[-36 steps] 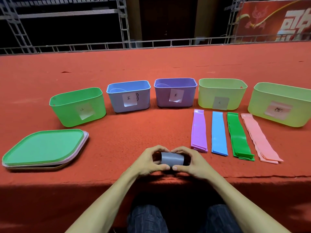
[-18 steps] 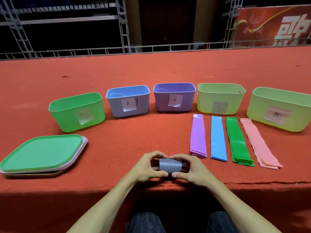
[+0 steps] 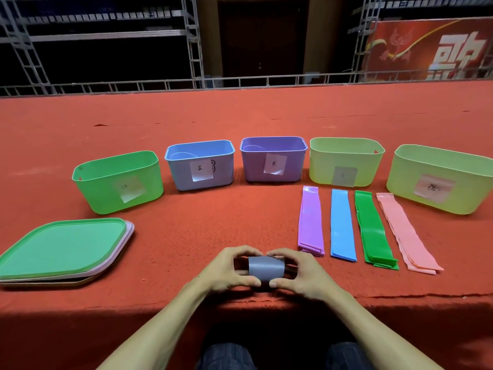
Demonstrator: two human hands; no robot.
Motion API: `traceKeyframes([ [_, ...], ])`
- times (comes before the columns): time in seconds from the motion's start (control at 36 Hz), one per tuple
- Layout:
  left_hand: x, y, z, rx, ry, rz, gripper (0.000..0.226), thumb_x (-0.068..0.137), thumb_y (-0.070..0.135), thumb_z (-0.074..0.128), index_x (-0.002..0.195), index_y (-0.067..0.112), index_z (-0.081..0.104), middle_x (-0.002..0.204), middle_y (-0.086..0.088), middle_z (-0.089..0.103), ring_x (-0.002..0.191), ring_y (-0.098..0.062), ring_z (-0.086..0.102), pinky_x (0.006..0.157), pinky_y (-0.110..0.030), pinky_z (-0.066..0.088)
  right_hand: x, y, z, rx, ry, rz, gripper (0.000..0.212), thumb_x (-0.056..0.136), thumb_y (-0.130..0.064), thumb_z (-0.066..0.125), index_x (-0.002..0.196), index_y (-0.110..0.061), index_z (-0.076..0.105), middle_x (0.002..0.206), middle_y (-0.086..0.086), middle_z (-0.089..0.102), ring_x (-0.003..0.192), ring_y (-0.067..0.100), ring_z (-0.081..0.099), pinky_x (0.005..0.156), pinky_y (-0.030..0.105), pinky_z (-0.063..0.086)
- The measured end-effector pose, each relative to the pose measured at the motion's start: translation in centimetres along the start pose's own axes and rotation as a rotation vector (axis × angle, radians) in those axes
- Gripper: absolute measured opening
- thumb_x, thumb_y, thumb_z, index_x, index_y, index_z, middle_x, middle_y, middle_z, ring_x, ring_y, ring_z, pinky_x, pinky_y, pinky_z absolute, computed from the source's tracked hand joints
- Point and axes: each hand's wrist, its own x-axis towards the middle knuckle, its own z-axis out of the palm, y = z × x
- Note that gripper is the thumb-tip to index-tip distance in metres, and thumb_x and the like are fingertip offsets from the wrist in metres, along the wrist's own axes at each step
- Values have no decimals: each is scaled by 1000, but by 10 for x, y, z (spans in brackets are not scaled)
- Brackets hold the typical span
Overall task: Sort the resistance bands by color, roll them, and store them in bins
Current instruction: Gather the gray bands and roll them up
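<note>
A rolled grey band [image 3: 265, 268] sits between my left hand [image 3: 229, 271] and my right hand [image 3: 301, 273], both pinching its ends near the table's front edge. To the right lie flat stacks of purple bands [image 3: 310, 221], blue bands [image 3: 342, 225], green bands [image 3: 373, 231] and pink bands [image 3: 405, 231]. Behind stand labelled bins: green bin [image 3: 101, 190], blue bin [image 3: 181, 177], purple bin [image 3: 250, 169], yellow-green bin [image 3: 320, 166] and another yellow-green bin [image 3: 400, 182] at far right. All bins look hollow from here.
A stack of bin lids [image 3: 64, 249], green one on top, lies at the left. The red cloth table [image 3: 186, 236] drops off just under my hands. Metal railings and scaffolding stand far behind.
Both hands keep hold of the grey roll in the same spot near the front edge. The view has tilted up slightly. Nothing else on the table moved.
</note>
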Motion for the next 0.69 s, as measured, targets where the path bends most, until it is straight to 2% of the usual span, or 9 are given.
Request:
traceKeyframes([
  [0.08,0,1,0,22,-1,8,52,64,28,88,111,31,66,112,14,66,112,-8,60,96,-37,52,1,0,1,-20,3,3,58,68,-28,84,121,-28,62,112,-16,66,101,-9,58,84,7,42],
  [0.17,0,3,0,24,-4,13,51,66,23,87,112,28,66,113,11,66,112,-11,60,94,-35,54,2,-1,0,-49,1,0,58,67,-32,84,122,-28,62,111,-18,66,101,-10,58,86,8,43],
  [0.28,-2,4,0,-2,-8,19,49,70,16,84,114,25,65,115,8,65,113,-11,60,92,-29,54,4,0,-1,-75,-3,15,58,65,-39,84,119,-30,64,109,-19,67,100,-7,59,89,15,47],
  [0.39,-3,3,1,10,-6,36,48,71,15,83,114,26,65,116,8,65,113,-10,60,90,-23,52,3,0,-1,-75,17,19,58,63,-37,85,117,-29,66,107,-19,68,99,-8,59,89,16,47],
  [0.5,-2,2,1,-14,-24,18,49,72,13,81,116,23,65,118,7,63,116,-10,58,91,-29,54,1,0,1,-63,36,39,59,61,-38,85,117,-31,65,108,-21,67,100,-9,59,90,16,47],
  [0.61,-3,1,1,-19,-21,17,49,71,11,81,116,22,64,119,6,63,117,-12,57,92,-29,54,1,-2,0,-63,35,39,60,62,-34,87,117,-28,66,107,-21,66,99,-11,58,87,9,44],
  [0.69,-3,0,2,2,-19,16,50,71,10,81,116,20,64,119,5,63,115,-12,58,94,-29,53,2,-4,-2,-100,13,40,61,61,-40,86,118,-30,65,108,-23,65,101,-9,58,91,15,45],
])
